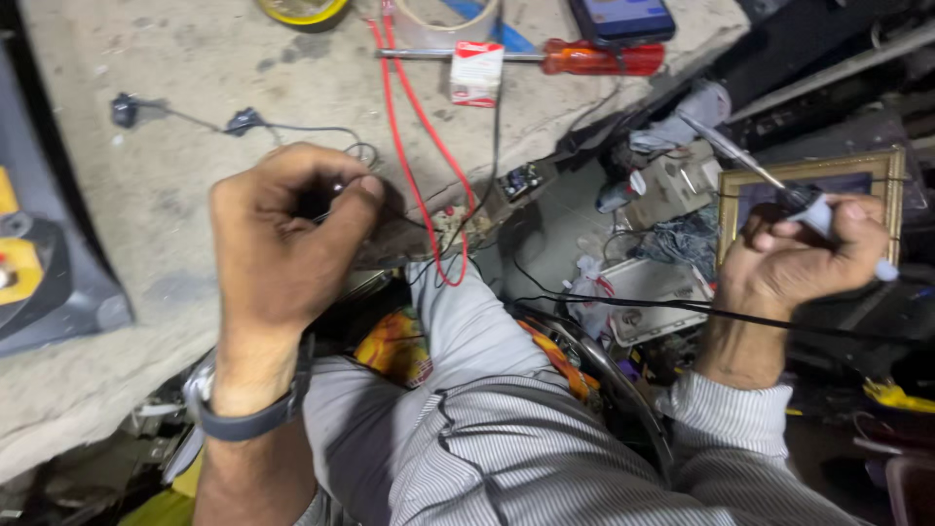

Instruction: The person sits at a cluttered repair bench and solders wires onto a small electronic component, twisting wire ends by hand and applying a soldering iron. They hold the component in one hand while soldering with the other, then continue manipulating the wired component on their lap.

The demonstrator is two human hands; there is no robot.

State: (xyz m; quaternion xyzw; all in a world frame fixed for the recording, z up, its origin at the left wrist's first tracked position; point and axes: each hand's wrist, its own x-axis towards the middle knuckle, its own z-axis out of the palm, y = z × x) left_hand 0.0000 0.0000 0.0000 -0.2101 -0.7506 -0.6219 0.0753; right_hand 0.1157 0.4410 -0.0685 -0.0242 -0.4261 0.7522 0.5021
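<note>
Two bare hands work over a cluttered, dusty workbench (175,195). The left hand (278,239), a dark watch (248,414) on its wrist, is curled nearly closed, thumb and forefinger pinched on something small and dark at the bench edge; what it is cannot be told. Thin black wires (292,129) run across the bench toward that pinch, and a red wire (409,146) loops down just beside it. The right hand (794,258) is closed in a fist around a soldering iron (769,185), its thin metal tip pointing up and left, well apart from the left hand. A red-handled screwdriver (584,56) lies at the bench's far edge, touching a small red-and-white box (476,73).
</note>
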